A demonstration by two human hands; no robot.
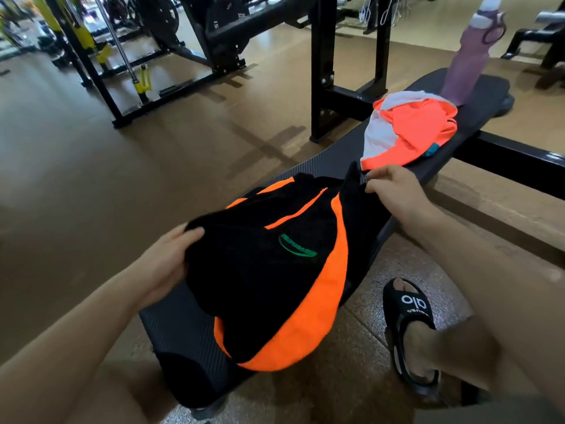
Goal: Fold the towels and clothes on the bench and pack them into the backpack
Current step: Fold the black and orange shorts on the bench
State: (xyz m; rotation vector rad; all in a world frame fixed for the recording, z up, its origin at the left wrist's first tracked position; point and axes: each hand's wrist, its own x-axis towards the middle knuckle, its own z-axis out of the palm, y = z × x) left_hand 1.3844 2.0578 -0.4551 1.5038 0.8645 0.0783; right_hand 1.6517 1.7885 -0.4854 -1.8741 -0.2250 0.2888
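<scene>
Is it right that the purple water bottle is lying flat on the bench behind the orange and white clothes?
Not quite. In the head view the purple water bottle stands upright on the bench, not lying flat. The rest is right: it is at the far end, behind the orange and white clothes.

Even, fairly dim indoor light; soft shadows of the machine frames (pixel 324 96) fall on the floor (pixel 91 179), wide-angle bending at edges, near corners blurred
</scene>
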